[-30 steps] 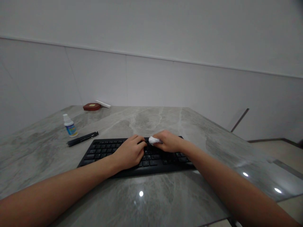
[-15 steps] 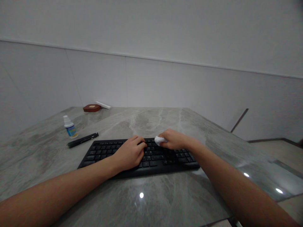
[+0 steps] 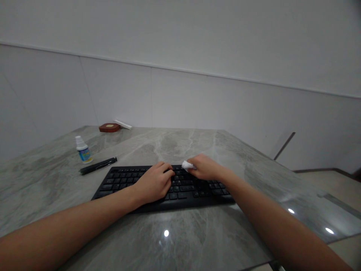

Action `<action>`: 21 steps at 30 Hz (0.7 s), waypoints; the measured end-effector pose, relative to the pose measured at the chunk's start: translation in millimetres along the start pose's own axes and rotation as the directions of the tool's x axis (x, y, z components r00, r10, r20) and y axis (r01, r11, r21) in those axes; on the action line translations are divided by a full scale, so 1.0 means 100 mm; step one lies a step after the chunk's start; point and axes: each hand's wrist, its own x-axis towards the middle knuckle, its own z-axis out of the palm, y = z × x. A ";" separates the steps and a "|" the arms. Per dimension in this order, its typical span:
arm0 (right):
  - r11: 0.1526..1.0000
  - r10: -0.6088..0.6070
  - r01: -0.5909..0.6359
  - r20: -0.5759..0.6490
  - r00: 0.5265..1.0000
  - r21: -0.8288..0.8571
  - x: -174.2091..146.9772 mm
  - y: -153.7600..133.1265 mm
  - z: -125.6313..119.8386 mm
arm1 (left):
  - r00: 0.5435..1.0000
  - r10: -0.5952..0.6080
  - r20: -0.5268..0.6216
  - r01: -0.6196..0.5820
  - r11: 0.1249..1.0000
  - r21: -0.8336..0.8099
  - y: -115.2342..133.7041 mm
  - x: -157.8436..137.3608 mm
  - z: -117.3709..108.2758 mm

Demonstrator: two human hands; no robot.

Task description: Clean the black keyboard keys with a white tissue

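A black keyboard (image 3: 180,201) lies on the marble-patterned table in front of me. My left hand (image 3: 158,180) bears down on its middle, bent fingers against the keys near the far edge; the fingertips are partly hidden. In my right hand (image 3: 203,167) is a crumpled white tissue (image 3: 187,165), pinched between thumb and fingers. The tissue is at the top row of keys, a little right of my left hand.
Left of the keyboard are a black pen-like stick (image 3: 98,166) and a small white spray bottle (image 3: 84,150) with a blue label. At the back stand a reddish-brown box (image 3: 109,128) and a white flat bar (image 3: 123,124), close to the wall.
My right hand has slid slightly left with the tissue, along the top of the keyboard. My left hand stays in place.
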 end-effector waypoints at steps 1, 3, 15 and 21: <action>1.000 -0.010 0.010 -0.011 1.000 0.003 0.01 -0.02 0.02 | 1.000 0.000 -0.001 0.000 1.000 0.000 0.00 0.00 0.00; 0.999 -0.035 0.036 -0.036 0.999 0.024 0.04 -0.06 0.07 | 1.000 -0.003 -0.002 0.003 1.000 -0.004 0.00 0.00 0.00; 0.999 0.019 -0.018 0.046 0.999 -0.038 0.01 -0.05 -0.02 | 1.000 -0.002 0.012 0.002 1.000 0.007 0.00 0.00 0.00; 0.993 0.071 -0.066 0.053 0.996 -0.099 -0.02 -0.09 -0.07 | 1.000 -0.002 0.010 0.002 1.000 0.009 0.00 0.00 0.01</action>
